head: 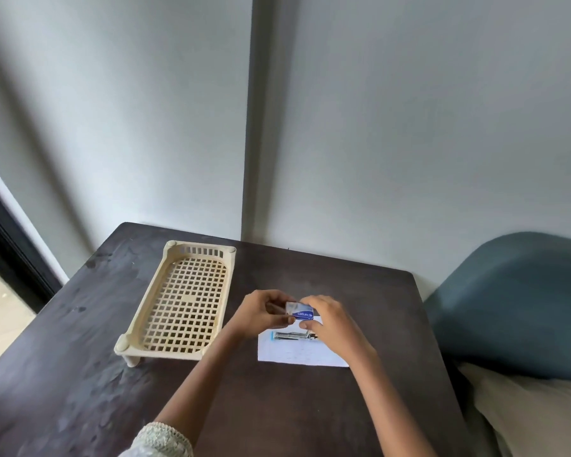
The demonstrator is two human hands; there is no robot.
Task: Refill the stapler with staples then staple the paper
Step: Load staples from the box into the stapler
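A small blue and white staple box [300,312] is held just above the table between both hands. My left hand [262,313] pinches its left end, and my right hand [330,321] grips its right end from above. Below the box lies a white sheet of paper [297,352] on the dark table. A metal stapler [292,336] with a light blue end rests on the paper's far edge, lying flat and partly hidden by my right hand.
A cream plastic lattice tray [183,301] on short legs stands to the left of the hands. The dark wooden table [80,374] ends at a grey wall behind. A blue chair back [515,308] sits off the table's right edge.
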